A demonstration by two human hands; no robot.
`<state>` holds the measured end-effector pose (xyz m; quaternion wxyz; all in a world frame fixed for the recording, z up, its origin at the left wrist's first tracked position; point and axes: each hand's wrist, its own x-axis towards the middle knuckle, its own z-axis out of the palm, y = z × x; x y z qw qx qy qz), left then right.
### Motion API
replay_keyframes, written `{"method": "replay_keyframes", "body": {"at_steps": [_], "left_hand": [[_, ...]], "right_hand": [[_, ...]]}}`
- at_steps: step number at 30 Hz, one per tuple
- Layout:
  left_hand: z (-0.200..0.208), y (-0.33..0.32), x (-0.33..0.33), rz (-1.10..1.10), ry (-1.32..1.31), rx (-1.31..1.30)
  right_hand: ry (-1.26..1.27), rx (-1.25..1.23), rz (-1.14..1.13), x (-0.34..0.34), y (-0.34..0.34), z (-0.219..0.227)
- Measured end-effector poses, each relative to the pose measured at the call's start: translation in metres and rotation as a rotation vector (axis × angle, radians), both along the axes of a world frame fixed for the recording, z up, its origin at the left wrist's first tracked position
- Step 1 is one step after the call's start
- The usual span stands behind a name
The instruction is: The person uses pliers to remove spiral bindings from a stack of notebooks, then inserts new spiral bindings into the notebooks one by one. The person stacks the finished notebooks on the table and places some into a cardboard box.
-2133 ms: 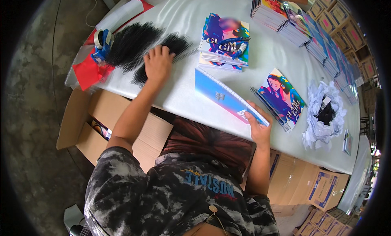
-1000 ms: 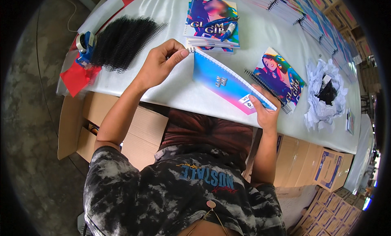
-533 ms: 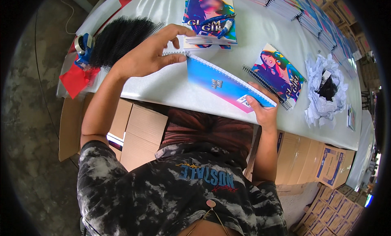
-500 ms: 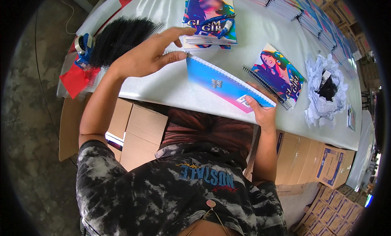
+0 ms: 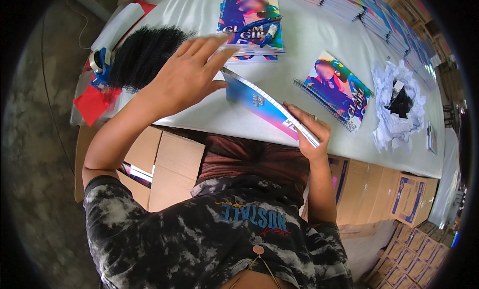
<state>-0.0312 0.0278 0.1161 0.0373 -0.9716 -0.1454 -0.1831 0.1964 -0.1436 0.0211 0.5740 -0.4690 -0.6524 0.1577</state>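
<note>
My right hand (image 5: 313,132) grips the right end of an unbound notebook (image 5: 262,100) with a blue-to-pink cover and a row of punched holes along its upward edge. The notebook is held tilted on edge above the near side of the table. At its other end my left hand (image 5: 192,74) is raised, slightly blurred, fingers spread and thumb out beside the notebook's corner; nothing shows in it. Left of that hand lies a heap of black spiral binding coils (image 5: 144,54). A finished-looking notebook (image 5: 337,89) with a colourful cover lies to the right, with black coils along its left edge.
Farther back stands a stack of notebooks (image 5: 252,27) with a blue-handled hand tool (image 5: 267,32) on top. Crumpled white paper (image 5: 386,124) surrounds black material at right. A tape dispenser (image 5: 101,64) and red sheet (image 5: 92,102) sit left. Open cardboard boxes (image 5: 177,169) stand below the table edge.
My left hand has lifted away from the notebook's left end, its fingers more raised. My right hand has turned the notebook, so its punched edge and pages show more.
</note>
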Motion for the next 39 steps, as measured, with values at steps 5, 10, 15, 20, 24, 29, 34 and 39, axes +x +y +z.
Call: {"method": "replay_keyframes", "body": {"at_steps": [5,10,15,20,24,29,34,39], "left_hand": [[0.000,-0.002,-0.003,0.095,0.064,0.154],[-0.125,-0.020,-0.017,0.048,-0.146,0.146],[-0.086,-0.007,-0.009,0.039,-0.603,0.453],[-0.157,-0.046,-0.029,-0.079,-0.252,0.166],[-0.117,-0.038,-0.019,-0.075,-0.586,0.320],[-0.154,-0.045,-0.027,-0.137,-0.375,0.244],[-0.094,0.029,-0.025,0.161,-0.992,0.263],[-0.126,-0.019,-0.015,-0.023,-0.615,0.408]], "right_hand": [[-0.052,0.060,-0.001,-0.006,0.000,0.002],[-0.039,0.085,-0.045,-0.014,0.000,-0.005],[-0.128,0.159,0.000,-0.022,0.004,0.000],[-0.077,0.206,-0.020,-0.031,0.006,-0.008],[-0.155,0.226,0.019,-0.029,0.011,0.001],[-0.102,0.244,0.011,-0.030,0.005,-0.010],[-0.125,0.229,0.069,-0.035,0.006,-0.004],[-0.096,0.260,0.005,-0.031,0.007,-0.011]]}}
